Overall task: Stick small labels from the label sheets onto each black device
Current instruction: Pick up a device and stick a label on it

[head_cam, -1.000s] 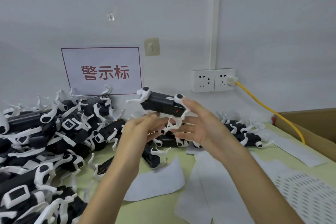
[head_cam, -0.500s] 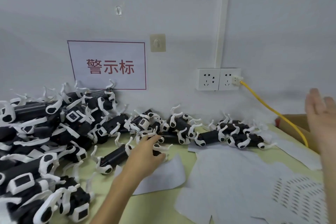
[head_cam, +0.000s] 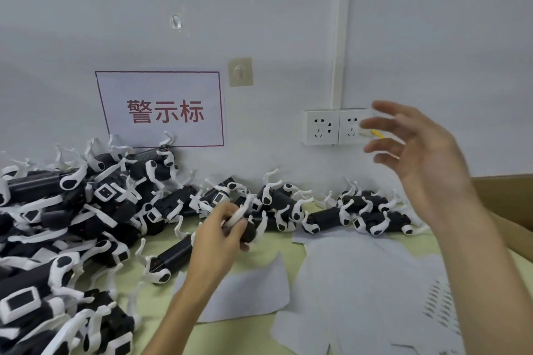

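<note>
We see the left hand (head_cam: 215, 239) low over the green table (head_cam: 239, 337), fingers (head_cam: 227, 212) curled round one black device (head_cam: 250, 230) and pinching its white strap (head_cam: 240, 215). The device sits under the fingertips and sticks out right of the palm, just beside the pile of devices (head_cam: 57, 210). The right hand (head_cam: 427, 158) is raised in front of the wall socket (head_cam: 321, 127), fingers spread, holding nothing, well apart from that device, with the label sheets (head_cam: 360, 277) flat on the table below it.
</note>
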### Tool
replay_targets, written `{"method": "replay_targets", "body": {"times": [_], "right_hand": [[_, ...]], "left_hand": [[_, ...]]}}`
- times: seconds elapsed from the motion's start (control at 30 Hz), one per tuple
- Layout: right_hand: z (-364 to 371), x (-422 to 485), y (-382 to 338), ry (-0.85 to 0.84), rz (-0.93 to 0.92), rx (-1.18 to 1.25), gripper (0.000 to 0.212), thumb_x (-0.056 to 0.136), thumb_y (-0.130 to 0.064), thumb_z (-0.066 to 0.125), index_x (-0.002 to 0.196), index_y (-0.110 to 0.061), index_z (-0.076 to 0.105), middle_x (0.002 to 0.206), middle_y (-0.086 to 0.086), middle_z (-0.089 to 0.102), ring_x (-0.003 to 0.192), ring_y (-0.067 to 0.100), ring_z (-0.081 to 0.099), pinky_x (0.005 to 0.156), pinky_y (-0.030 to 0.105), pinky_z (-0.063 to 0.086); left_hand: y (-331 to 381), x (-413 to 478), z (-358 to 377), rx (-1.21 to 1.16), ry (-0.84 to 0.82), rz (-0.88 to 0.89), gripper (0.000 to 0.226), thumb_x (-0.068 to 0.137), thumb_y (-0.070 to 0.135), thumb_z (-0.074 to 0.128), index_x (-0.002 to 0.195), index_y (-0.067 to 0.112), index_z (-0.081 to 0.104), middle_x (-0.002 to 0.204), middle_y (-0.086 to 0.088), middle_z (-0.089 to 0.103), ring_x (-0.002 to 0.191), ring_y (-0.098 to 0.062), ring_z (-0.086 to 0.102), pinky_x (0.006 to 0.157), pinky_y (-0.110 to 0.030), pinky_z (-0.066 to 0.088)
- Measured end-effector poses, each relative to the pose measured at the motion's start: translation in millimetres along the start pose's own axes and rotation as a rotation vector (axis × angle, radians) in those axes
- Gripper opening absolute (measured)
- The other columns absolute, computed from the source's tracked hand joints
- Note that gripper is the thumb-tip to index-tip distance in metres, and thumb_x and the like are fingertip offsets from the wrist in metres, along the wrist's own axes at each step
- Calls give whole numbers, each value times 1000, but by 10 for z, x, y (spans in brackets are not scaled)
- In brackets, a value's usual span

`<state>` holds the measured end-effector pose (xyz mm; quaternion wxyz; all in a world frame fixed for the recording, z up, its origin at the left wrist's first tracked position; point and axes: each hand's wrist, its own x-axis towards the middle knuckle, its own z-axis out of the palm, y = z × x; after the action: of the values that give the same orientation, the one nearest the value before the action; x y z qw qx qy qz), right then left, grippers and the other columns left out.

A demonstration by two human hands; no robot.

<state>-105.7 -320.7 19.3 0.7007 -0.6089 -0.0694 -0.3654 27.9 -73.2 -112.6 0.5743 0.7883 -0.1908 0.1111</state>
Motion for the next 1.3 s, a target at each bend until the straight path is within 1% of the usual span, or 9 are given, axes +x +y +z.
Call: {"method": "replay_targets", "body": {"times": [0.17, 0.33, 0.53, 0.73, 0.83, 0.93, 1.1, 1.2, 1.3], "right_hand": [[385, -100, 142, -242, -21, -303, 24, 93, -19, 66, 116, -25, 73, 113, -6, 75, 101, 11, 70, 76, 27, 54], [864, -339, 280, -546, -96, -566, 53, 82, -30, 83, 129, -43, 63, 139, -23, 51, 134, -2, 46, 105, 24, 44], [859, -356, 274, -472, -169, -738, 37, 82, -39, 82, 114, -45, 67, 112, -26, 65, 115, -8, 54, 90, 9, 42], [863, -384, 190, -495, -220, -637, 35, 77, -25, 88, 107, -36, 72, 102, -21, 71, 105, 2, 64, 86, 12, 44], [858, -399, 135, -527, -241, -643, 41, 75, -18, 88, 109, -33, 72, 103, -22, 70, 100, 4, 63, 78, 12, 44], [839, -399, 127, -524, -255, -656, 42, 72, -17, 89, 106, -35, 74, 100, -24, 70, 94, 2, 63, 76, 9, 41], [814, -346, 179, -282, -305, -592, 37, 70, -29, 91, 102, -38, 73, 93, -19, 71, 77, 8, 62, 68, 10, 43], [797, -307, 179, -121, -340, -484, 37, 72, -30, 89, 104, -33, 70, 94, -17, 72, 77, 13, 70, 67, 23, 52], [793, -291, 151, -21, -371, -307, 34, 77, -20, 87, 104, -27, 66, 100, -12, 74, 85, 14, 74, 67, 28, 56]], "left_hand": [[578, -53, -132, -373, 86, 50, 8, 101, 10, 62, 105, 17, 63, 94, -1, 76, 55, -25, 72, 52, -22, 53], [1049, -221, -238, -797, 22, -46, 18, 97, 19, 67, 113, 13, 63, 81, -3, 74, 56, -15, 69, 59, -22, 56], [1148, -268, -340, -718, -25, -53, 1, 98, 15, 64, 99, 16, 64, 83, -4, 76, 61, -20, 71, 64, -25, 55], [1131, -251, -357, -727, -24, -71, 22, 85, 26, 72, 102, 12, 67, 70, -5, 69, 49, -16, 64, 51, -18, 49], [1116, -234, -361, -842, -56, -139, 50, 79, 32, 72, 121, 5, 64, 95, -8, 67, 44, -8, 42, 59, -19, 43], [1099, -214, -375, -930, -61, -147, 42, 81, 30, 69, 118, 12, 62, 112, 1, 73, 45, -6, 35, 59, -19, 41], [1101, -196, -433, -831, 68, -87, 11, 93, 12, 66, 102, 18, 63, 104, 6, 78, 51, -8, 43, 59, -17, 45], [1074, -171, -449, -772, 158, -103, 16, 95, 5, 65, 104, 19, 65, 92, 8, 74, 59, -9, 50, 60, -20, 46], [1077, -166, -432, -828, -31, -227, 23, 87, 14, 70, 110, 19, 68, 85, 6, 68, 62, -10, 55, 55, -19, 52]]}}
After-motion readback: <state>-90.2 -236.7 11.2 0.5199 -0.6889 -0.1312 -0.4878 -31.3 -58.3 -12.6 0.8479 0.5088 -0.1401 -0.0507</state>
